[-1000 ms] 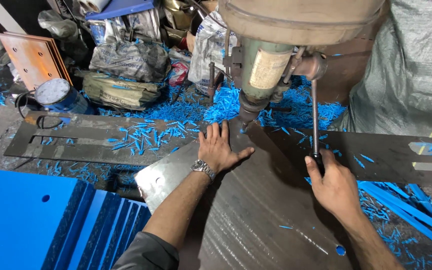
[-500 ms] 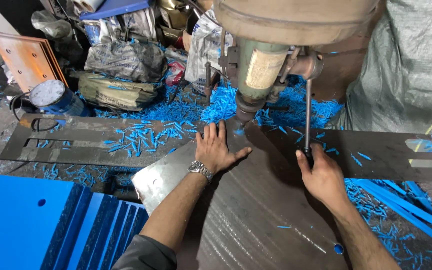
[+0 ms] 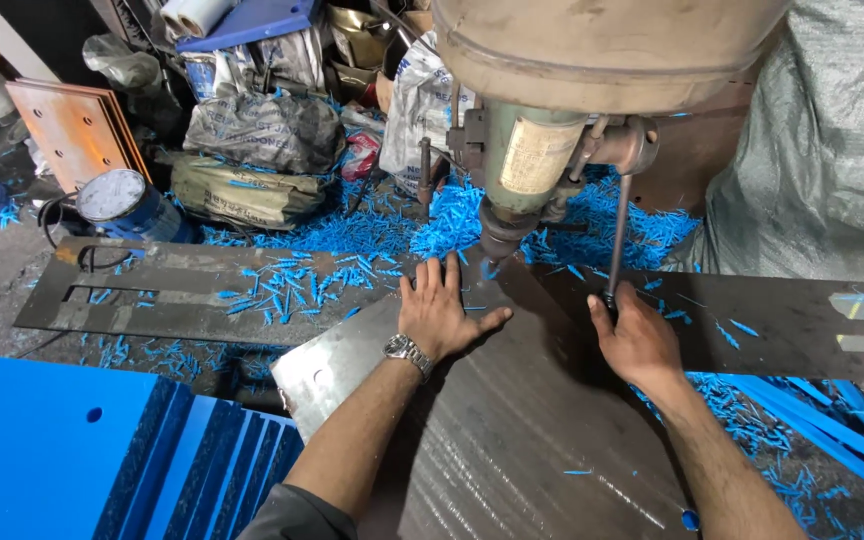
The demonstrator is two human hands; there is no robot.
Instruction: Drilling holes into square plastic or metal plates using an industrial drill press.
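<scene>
My left hand [image 3: 444,312], with a wristwatch on the wrist, lies flat with fingers spread on a dark metal plate [image 3: 522,440] under a drill press [image 3: 542,150]. The drill tip [image 3: 492,268] is just beyond my fingertips, right at the plate. My right hand [image 3: 635,335] grips the lower end of the press's feed lever [image 3: 617,235], a thin metal rod hanging from the machine head. Blue plastic shavings [image 3: 452,215] lie heaped around the spindle.
A stack of blue plates [image 3: 62,450] fills the lower left. A long slotted steel strip [image 3: 202,295] lies left of the press, another [image 3: 802,320] to the right. Sacks [image 3: 257,130], a rusty board [image 3: 77,130] and a round gauge [image 3: 112,195] crowd the back. Grey tarpaulin [image 3: 832,150] hangs right.
My right hand has moved the lever's end slightly up and to the left. The left hand stays flat on the plate.
</scene>
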